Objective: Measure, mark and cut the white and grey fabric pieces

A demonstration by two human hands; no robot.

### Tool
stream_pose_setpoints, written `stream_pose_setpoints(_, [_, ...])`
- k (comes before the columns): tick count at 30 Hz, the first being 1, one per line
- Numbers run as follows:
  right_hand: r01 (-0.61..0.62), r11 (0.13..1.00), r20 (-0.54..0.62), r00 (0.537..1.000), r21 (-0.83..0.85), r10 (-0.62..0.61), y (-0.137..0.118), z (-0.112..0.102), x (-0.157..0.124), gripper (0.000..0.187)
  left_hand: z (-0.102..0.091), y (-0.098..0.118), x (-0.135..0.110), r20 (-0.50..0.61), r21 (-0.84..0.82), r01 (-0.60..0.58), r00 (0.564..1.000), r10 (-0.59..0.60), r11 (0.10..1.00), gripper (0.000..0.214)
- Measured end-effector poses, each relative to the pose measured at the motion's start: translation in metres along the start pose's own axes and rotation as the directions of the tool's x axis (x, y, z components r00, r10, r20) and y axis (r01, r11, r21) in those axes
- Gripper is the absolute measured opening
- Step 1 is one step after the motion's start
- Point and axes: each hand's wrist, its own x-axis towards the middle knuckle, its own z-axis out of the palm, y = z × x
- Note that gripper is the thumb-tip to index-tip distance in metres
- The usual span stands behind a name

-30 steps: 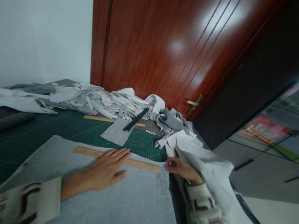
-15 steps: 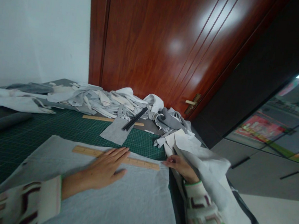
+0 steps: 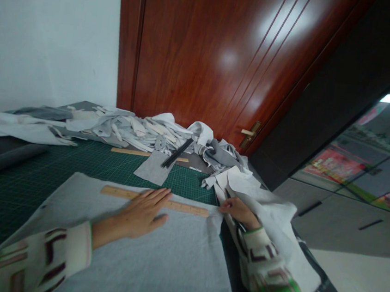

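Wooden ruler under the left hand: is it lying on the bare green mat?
No, the ruler lies on the grey cloth, under the left hand.

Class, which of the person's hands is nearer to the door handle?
Right. The right hand sits at the end of the ruler, almost in line with the door handle; the left hand rests flat on the ruler, farther left.

On the green gridded cutting mat (image 3: 20, 179): two flat wooden rulers (image 3: 188, 208), two grey cloth pieces (image 3: 168, 264), one thin black bar (image 3: 177, 153).
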Motion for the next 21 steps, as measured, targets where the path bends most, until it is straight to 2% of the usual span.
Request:
stream_pose_setpoints(3, [0.007,1.000,0.002,1.000,-0.025,-0.006,-0.001,0.005,-0.005,0.026,0.001,0.000,0.000,-0.014,-0.001,-0.009,1.000,0.009,1.000,0.065])
stream_pose_setpoints(8, [0.002,0.999,-0.021,1.000,-0.052,-0.003,-0.006,0.009,-0.013,0.014,0.000,0.001,0.001,-0.009,0.013,0.005,1.000,-0.005,1.000,0.064])
stream_pose_setpoints(11, [-0.004,0.998,-0.050,0.999,-0.063,0.001,-0.007,0.003,-0.014,0.018,-0.001,0.003,0.001,0.011,0.013,0.014,1.000,-0.014,1.000,0.065])
stream_pose_setpoints(15, [-0.021,0.993,-0.155,0.988,-0.117,0.003,-0.005,0.000,-0.009,0.020,-0.005,0.005,0.001,0.028,0.012,0.026,0.999,-0.026,1.000,0.067])
stream_pose_setpoints(18, [-0.037,0.987,-0.212,0.977,-0.159,0.003,0.000,0.008,-0.008,0.028,-0.007,0.007,0.001,0.032,0.014,0.031,0.999,-0.031,0.999,0.066])
stream_pose_setpoints(21, [-0.007,0.986,-0.174,0.984,-0.167,-0.023,0.006,0.022,-0.015,0.040,-0.007,0.007,0.001,0.043,0.014,0.028,0.999,-0.028,1.000,0.066])
